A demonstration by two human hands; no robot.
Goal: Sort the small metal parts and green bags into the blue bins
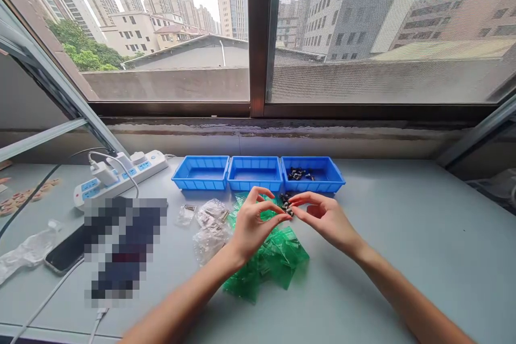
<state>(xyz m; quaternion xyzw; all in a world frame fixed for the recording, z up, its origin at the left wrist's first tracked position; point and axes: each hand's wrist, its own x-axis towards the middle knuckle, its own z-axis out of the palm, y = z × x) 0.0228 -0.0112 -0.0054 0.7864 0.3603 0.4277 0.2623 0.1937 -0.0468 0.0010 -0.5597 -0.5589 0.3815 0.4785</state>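
Observation:
Over the green plastic bags (282, 260), my left hand (250, 228) pinches with thumb and forefinger. My right hand (328, 223) meets it from the right, also in a pinch, with the fingertips of both nearly touching. A small dark piece shows at the right fingertips; it is too small to name. Just behind the fingers lies a little heap of small dark metal parts (284, 198), partly hidden by the hands. Similar screw-like parts (297, 173) lie in the right blue bin (334, 185).
Two more blue bins, the middle bin (255, 185) and the left bin (200, 185), stand alongside. Clear bags of metal parts (212, 212) lie left of my hands. Farther left are a power strip (155, 161), phones (66, 250) and cables. A window rises behind the table (403, 226).

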